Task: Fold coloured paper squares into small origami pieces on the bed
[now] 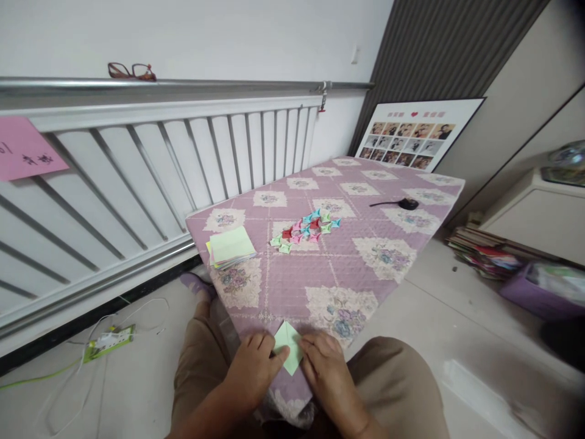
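A small light green square of paper point(288, 353) lies at the near edge of the table, which wears a pink quilted flowered cover point(320, 268). My left hand point(253, 369) pinches the paper's left side with curled fingers. My right hand point(326, 369) presses on its right side, fingers bent over the edge. Farther up the table lies a cluster of several small folded paper pieces point(307, 230) in red, pink, blue and green. A stack of coloured square paper sheets point(231, 247), green on top, sits near the table's left edge.
A black object with a thin tail point(402, 203) lies at the table's far right. A white slatted radiator point(159, 164) runs along the left with glasses point(131, 71) on top. A photo board point(414, 134) leans behind. Books point(484, 253) and a purple bin point(543, 289) lie right. A power strip point(109, 341) lies on the floor.
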Demonstrator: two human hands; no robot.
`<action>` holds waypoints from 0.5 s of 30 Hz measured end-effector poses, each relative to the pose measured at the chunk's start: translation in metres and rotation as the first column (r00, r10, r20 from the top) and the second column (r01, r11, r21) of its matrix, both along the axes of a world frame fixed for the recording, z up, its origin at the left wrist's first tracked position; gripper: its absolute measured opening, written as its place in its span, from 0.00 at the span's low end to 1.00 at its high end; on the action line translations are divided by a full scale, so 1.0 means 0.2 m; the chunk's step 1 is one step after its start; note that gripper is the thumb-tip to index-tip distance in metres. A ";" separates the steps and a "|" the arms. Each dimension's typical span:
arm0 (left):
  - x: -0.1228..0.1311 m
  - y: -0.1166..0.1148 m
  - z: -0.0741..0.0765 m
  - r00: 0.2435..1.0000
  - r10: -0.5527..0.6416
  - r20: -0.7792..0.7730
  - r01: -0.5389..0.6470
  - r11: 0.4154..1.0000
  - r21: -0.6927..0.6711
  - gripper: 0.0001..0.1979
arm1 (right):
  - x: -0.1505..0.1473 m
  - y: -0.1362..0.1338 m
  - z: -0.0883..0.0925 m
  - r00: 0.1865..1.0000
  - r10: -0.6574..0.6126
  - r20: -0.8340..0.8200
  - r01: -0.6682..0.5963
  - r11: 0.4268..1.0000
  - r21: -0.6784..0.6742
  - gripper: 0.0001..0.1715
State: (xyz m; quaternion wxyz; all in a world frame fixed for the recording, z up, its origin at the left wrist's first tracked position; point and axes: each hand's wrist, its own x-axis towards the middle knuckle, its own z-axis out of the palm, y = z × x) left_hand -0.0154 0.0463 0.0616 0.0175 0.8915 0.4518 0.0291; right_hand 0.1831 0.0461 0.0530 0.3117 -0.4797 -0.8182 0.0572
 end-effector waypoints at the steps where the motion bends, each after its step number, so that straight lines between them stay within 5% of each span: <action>1: 0.00 0.00 -0.01 1.000 0.001 -0.011 -0.001 1.000 0.006 0.16 | -0.03 -0.02 -0.01 1.000 -0.001 0.007 0.001 1.000 0.010 0.19; 7: -0.01 -0.01 -0.05 1.000 0.028 -0.001 -0.028 0.999 0.019 0.12 | -0.13 -0.10 -0.09 0.998 0.018 0.061 -0.017 1.000 -0.006 0.26; 15: -0.10 -0.08 -0.16 0.989 0.109 0.099 -0.117 0.990 0.080 0.22 | 0.03 -0.08 -0.08 0.978 0.006 0.210 -0.015 0.999 0.038 0.24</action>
